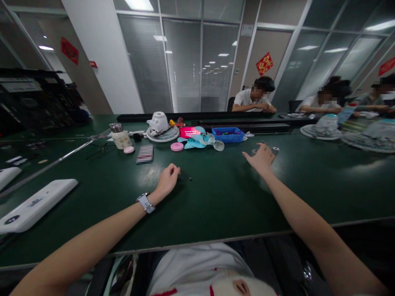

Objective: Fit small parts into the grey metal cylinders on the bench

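While the right hand [261, 157] stretches far out over the green worktop [216, 197], its fingers are spread apart and arched, fingertips coming down on a small cluster of metal parts [271, 150] — silvery bits, too small to name, lying just beyond and slightly right of the knuckles. Nothing is pinched yet; the fingers look apart and merely touching or just above the pieces, and I cannot tell which.

Over on the other side, the left hand [167, 179] sits lower and nearer the body, fingers curled loosely together, palm side down on the worktop, a watch [145, 202] on the wrist. Just to its right lie 2 tiny dark specks [187, 179] — screws perhaps — near its fingertips but apart from them.

So the key relation: the metal parts lie straight ahead of the right hand, at the tips of its fingers, and well apart from the left hand, which is much the farther of the 2. Any long axis of the pieces is hidden by the fingers.

Further back, a blue tray [228, 135], a small white fan [161, 126], a pink round disc [177, 146] and a mug [120, 136] line the middle of the worktop; other people sit at the far side.
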A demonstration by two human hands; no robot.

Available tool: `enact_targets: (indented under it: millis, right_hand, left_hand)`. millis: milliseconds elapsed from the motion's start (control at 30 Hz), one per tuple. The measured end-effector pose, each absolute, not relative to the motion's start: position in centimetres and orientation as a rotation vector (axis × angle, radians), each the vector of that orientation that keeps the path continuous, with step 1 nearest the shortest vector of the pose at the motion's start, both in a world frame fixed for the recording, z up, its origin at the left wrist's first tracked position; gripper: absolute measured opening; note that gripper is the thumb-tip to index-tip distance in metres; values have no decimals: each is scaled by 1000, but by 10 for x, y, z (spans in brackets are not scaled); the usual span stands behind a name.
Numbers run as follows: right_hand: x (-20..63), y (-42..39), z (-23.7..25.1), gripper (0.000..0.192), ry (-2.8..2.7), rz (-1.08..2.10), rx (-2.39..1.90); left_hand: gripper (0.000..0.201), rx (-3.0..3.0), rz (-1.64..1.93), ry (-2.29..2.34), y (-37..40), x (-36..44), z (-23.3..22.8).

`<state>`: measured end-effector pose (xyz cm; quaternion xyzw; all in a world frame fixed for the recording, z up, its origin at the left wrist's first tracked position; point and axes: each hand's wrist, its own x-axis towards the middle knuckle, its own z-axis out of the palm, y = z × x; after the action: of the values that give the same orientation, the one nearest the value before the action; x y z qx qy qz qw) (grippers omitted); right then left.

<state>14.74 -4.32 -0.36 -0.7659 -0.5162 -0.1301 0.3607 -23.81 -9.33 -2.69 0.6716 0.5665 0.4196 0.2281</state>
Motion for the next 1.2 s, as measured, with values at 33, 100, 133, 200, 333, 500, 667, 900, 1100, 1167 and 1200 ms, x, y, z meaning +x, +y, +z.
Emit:
enact_targets:
  millis: [33, 100, 133, 200, 333, 500, 667, 900, 1100, 1167, 1200]
  right_hand:
    - [128, -51, 0, 72, -1432, -382, -1862]
    - [85, -70, 3, 56, -1750, -304, -1592]
    - [63, -80, 3, 51, -1952, -188, -1442]
    - [24, -100, -2, 48, -2318, 38, -1147]
    - [-15, -118, -17, 46, -2628, 238, -848]
    - [-8, -109, -24, 31, -2539, 259, -835]
    - [20, -88, -20, 29, -2362, 278, -1043]
    - [132, -48, 12, 33, -1804, -312, -1558]
    - [189, -40, 12, 33, -1559, -384, -1930]
    - [189, -39, 9, 32, -1553, -352, -1975]
    - [188, -39, 9, 32, -1549, -339, -1983]
  left_hand:
    - [25, 1832, 1165, 1566, -94, -238, -26]
    - [22, 1814, 1172, 1569, -94, -238, -25]
    - [21, 1812, 1176, 1565, -95, -238, -25]
    - [19, 1812, 1182, 1560, -95, -238, -25]
    - [17, 1830, 1201, 1543, -95, -238, -25]
    - [16, 1823, 1183, 1531, -96, -238, -24]
    - [14, 1813, 1193, 1513, -94, -240, -25]
    - [13, 1769, 1190, 1502, -97, -238, -22]
    - [11, 1768, 1190, 1497, -97, -239, -23]
    - [11, 1766, 1197, 1469, -96, -239, -25]
    - [11, 1764, 1199, 1457, -96, -239, -25]
